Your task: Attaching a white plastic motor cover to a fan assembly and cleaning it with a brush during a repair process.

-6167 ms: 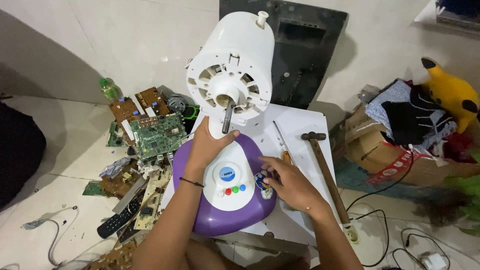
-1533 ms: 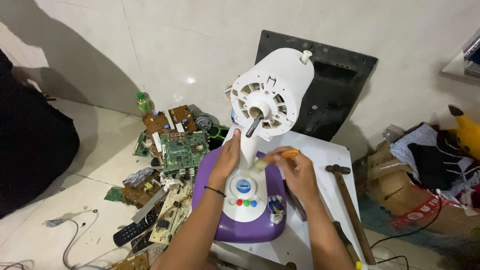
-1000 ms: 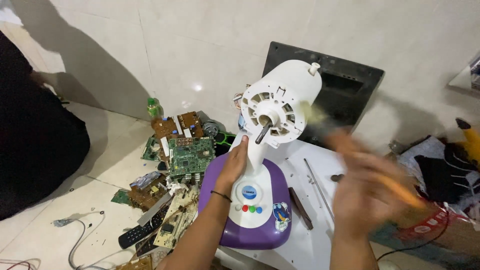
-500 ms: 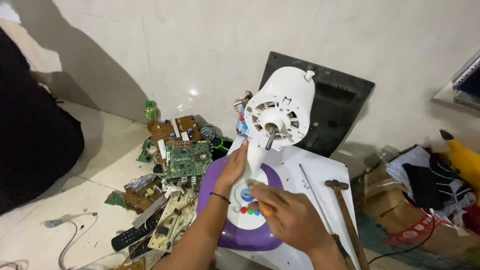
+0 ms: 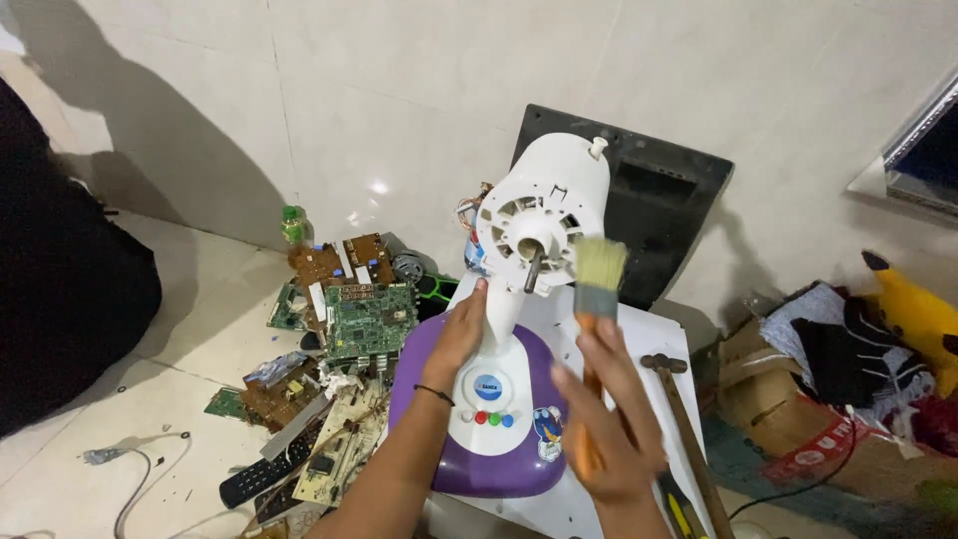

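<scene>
Overhead, the left hand [image 5: 457, 337] grips the white neck of a fan [image 5: 509, 329] standing on a purple base, while the right hand [image 5: 609, 424] closes around a paintbrush [image 5: 596, 284], bristles raised beside the motor housing [image 5: 539, 215]; circuit boards [image 5: 369, 319] litter the floor.

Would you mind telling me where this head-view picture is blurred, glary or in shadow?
Head view: the right hand and the brush are smeared by motion; the left hand and the fan are sharp; a small glare spot sits on the wall; a dark shadow falls at left.
</scene>
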